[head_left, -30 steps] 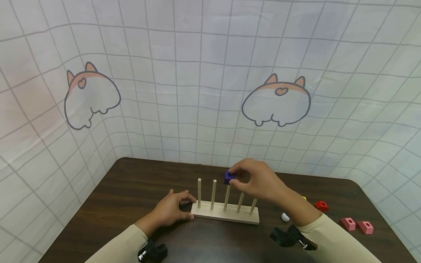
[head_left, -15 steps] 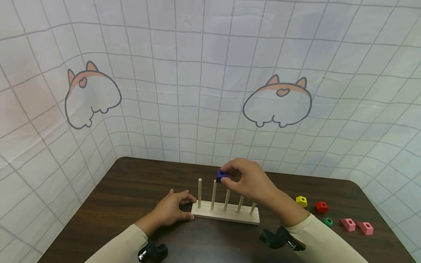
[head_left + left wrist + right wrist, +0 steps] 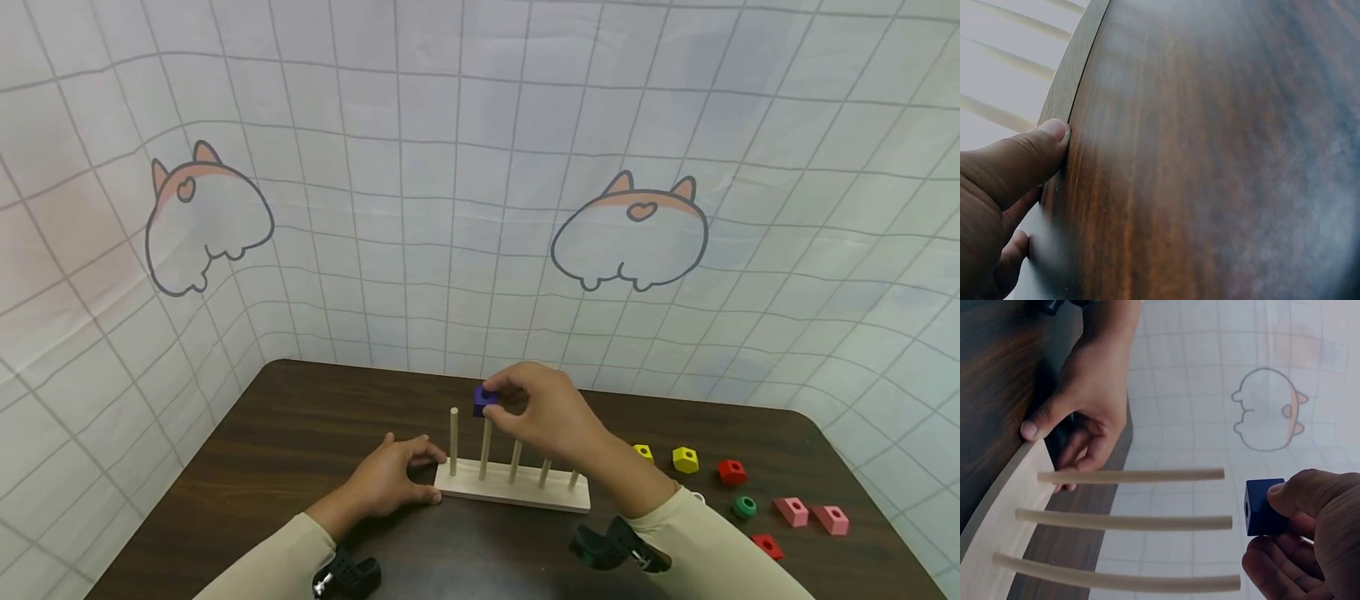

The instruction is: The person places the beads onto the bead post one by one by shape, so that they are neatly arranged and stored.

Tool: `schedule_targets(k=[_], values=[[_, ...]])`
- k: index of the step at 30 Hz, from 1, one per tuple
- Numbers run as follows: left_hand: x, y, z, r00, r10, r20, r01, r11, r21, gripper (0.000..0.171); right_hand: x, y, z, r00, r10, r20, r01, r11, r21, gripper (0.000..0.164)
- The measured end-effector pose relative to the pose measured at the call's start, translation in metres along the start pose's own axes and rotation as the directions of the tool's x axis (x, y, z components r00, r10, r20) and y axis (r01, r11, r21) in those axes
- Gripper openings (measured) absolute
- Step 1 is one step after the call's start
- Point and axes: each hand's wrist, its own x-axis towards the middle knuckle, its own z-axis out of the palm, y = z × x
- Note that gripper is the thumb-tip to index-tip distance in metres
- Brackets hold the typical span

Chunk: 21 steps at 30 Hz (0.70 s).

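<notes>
My right hand [image 3: 551,417] pinches a dark blue block [image 3: 482,402] with a hole in it between thumb and fingers. In the head view the block appears at the top of the second peg from the left; the right wrist view shows the block [image 3: 1265,506] just apart from the peg tips, its hole facing them. The wooden peg rack [image 3: 517,495] has a row of several upright pegs on a flat base, and no blocks show on them. At the rack's left end, my left hand [image 3: 386,477] holds the base, thumb in front and fingers behind.
On the right of the dark table [image 3: 300,417] lie yellow blocks [image 3: 685,459], red blocks [image 3: 731,472], pink blocks [image 3: 831,520] and a green ring-like piece [image 3: 744,507]. A white piece [image 3: 699,497] is partly hidden by the right arm. A gridded cloth [image 3: 420,208] hangs behind.
My right hand has carried the blue block leftward, from above the middle peg to the second peg from the left. More pieces show past the right arm. My left hand stays put.
</notes>
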Motion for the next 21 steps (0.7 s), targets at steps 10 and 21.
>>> schedule_targets(k=[10, 21], values=[[0.000, 0.001, 0.000, 1.000, -0.005, 0.006, 0.005, 1.000, -0.009, 0.045, 0.005, -0.008, 0.012, 0.999, 0.030, -0.027, -0.029, 0.999, 0.028, 0.024], [0.003, -0.004, 0.002, 1.000, 0.013, 0.001, -0.013, 1.000, -0.012, 0.044, 0.009, -0.013, 0.023, 0.995, 0.101, -0.001, -0.101, 0.993, 0.055, 0.024]])
